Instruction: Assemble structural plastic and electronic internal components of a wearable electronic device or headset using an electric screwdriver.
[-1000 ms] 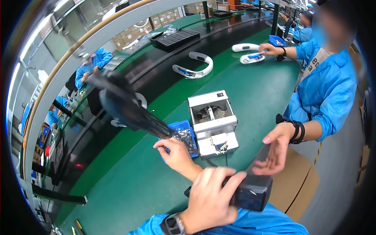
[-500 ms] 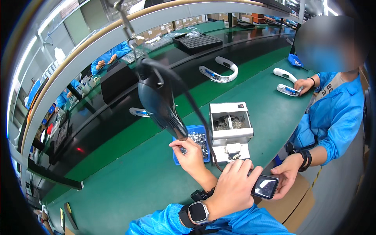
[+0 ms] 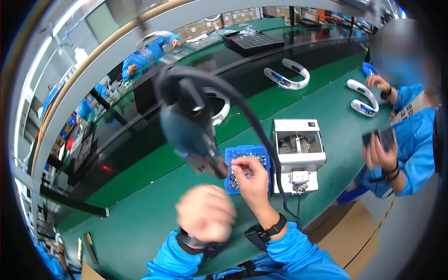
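Observation:
My right hand (image 3: 252, 182) is over the near part of a blue bin (image 3: 243, 148) of small metal parts (image 3: 261, 160). Its thumb and fingertips meet in a pinch; whatever may be between them is too small to make out. Just left of those fingertips hangs the tip of a dark electric screwdriver (image 3: 184, 133), blurred, its cable looping down to the right. My left hand (image 3: 205, 212) is smeared by motion above the green table, below the screwdriver, so its fingers cannot be read. To the bin's right stands a white screw feeder (image 3: 301, 161) with loose screws behind its window.
At right, a co-worker's hand (image 3: 382, 156) holds a dark flat device (image 3: 379, 139). White U-shaped parts lie around: one (image 3: 301, 79) at the back, one (image 3: 372, 98) near the co-worker, another (image 3: 225, 109) behind the screwdriver. A black tray (image 3: 254, 42) stands farther back.
My left hand has let go of the dark device, now in the co-worker's raised hand, and swung back left. My right hand remains pinched by the bin. The view has shifted.

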Demonstrator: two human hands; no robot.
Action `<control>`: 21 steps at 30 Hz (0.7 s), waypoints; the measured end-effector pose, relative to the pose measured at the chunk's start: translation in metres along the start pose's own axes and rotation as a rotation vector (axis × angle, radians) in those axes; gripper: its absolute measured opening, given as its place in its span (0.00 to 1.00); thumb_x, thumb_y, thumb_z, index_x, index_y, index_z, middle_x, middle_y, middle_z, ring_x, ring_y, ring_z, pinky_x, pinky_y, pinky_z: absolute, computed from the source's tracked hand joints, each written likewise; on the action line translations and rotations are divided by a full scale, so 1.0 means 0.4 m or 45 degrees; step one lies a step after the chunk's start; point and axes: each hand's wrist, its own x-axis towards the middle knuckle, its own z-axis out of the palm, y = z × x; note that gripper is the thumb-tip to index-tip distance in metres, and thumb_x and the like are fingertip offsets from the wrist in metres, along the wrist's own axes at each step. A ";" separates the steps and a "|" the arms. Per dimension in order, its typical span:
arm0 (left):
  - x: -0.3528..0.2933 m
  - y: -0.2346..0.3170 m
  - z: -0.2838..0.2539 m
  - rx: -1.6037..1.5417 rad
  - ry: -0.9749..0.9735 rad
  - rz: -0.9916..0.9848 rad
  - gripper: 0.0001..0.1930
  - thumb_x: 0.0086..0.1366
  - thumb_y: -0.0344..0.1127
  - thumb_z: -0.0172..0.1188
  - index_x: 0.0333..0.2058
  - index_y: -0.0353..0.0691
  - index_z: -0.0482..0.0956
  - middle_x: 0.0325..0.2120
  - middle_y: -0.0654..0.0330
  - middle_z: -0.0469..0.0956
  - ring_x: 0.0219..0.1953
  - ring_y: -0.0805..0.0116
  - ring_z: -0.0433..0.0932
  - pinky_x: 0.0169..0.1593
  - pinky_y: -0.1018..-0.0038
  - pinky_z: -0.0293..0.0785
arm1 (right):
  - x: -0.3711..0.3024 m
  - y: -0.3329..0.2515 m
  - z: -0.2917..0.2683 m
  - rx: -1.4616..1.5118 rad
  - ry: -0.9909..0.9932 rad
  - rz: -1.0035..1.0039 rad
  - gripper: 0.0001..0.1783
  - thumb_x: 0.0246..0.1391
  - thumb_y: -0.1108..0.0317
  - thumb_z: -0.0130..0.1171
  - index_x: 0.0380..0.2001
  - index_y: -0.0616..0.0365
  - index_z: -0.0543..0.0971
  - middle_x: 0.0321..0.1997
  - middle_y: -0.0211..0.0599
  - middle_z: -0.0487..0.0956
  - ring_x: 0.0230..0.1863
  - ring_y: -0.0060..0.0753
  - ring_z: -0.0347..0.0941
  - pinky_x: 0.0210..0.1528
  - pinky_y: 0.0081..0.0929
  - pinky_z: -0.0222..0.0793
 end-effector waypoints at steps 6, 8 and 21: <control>-0.065 -0.343 -0.169 0.659 -0.100 -0.784 0.12 0.63 0.28 0.57 0.46 0.38 0.76 0.43 0.59 0.78 0.46 0.69 0.76 0.51 0.73 0.71 | 0.010 -0.051 -0.020 0.087 -0.036 0.031 0.08 0.59 0.75 0.59 0.41 0.64 0.83 0.34 0.34 0.78 0.35 0.22 0.74 0.40 0.19 0.70; -0.008 -0.443 -0.087 0.948 -0.366 -0.597 0.16 0.61 0.28 0.59 0.49 0.39 0.76 0.46 0.55 0.78 0.50 0.60 0.75 0.54 0.68 0.69 | 0.017 -0.039 -0.051 0.032 -0.014 -0.038 0.07 0.59 0.74 0.58 0.39 0.63 0.83 0.33 0.36 0.79 0.34 0.25 0.76 0.37 0.21 0.72; 0.056 -0.763 0.110 1.240 -0.856 -0.879 0.20 0.60 0.51 0.61 0.42 0.41 0.85 0.33 0.46 0.83 0.38 0.46 0.82 0.42 0.56 0.76 | 0.009 -0.048 -0.019 -0.077 0.078 -0.155 0.08 0.50 0.81 0.58 0.36 0.66 0.79 0.31 0.45 0.77 0.29 0.45 0.76 0.33 0.31 0.72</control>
